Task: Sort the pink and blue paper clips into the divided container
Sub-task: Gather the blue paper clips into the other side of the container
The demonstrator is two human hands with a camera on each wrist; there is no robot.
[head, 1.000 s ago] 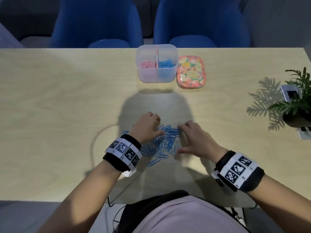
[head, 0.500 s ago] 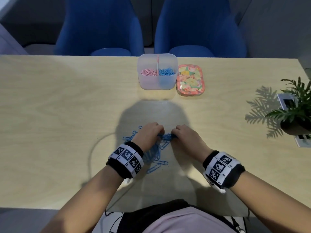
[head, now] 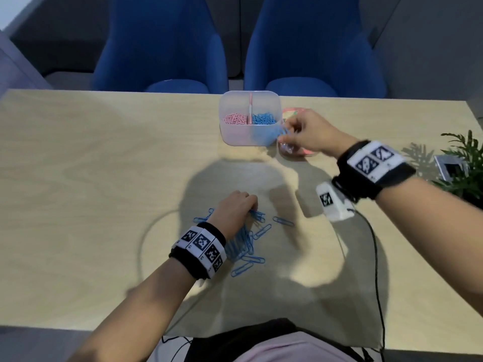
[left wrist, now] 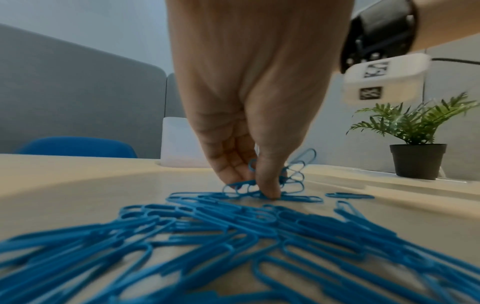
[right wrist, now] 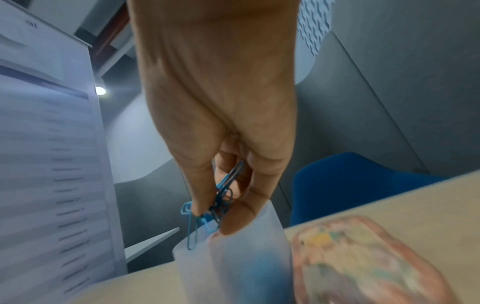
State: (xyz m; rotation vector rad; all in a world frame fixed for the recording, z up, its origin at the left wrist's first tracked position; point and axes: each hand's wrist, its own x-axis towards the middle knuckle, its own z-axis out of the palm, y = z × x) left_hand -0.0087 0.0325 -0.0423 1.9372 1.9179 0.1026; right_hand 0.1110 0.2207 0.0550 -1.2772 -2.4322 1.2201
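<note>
While I watch from the head cam, the right hand [head: 308, 133] is up at the right edge of the divided container [head: 235, 137], its grip pinched on a small bunch of blue clips [right wrist: 221, 197]. Wrist cam shows thumb and fingers [right wrist: 200, 185] closed round that bunch, w/ one clip dangling just over the container's near rim; can't tell if it touches the rim. Container sits toward the far side of the counter [head: 104, 165]: pink clips [head: 235, 118] in the left compartment, blue ones in the right compartment [head: 264, 118], a divider between them. Behind the right hand, just beside the container, a floral tray [right wrist: 363, 257] lies flat, mostly hidden in the head view.

Left hand [head: 235, 210] is low on the near-centre of the counter, over the loose pile of blue clips [left wrist: 207, 236]. Its grip is closed too: thumb [left wrist: 267, 181] and fingertips pinch a few clips at the far end of the pile, thumb tip down on the counter. Rest of the pile is spread flat toward me; one clip [head: 283, 221] lies apart to the right.

Potted plant [left wrist: 415, 144] stands at the counter's right edge. Two blue chairs [head: 162, 48] behind the far edge.
</note>
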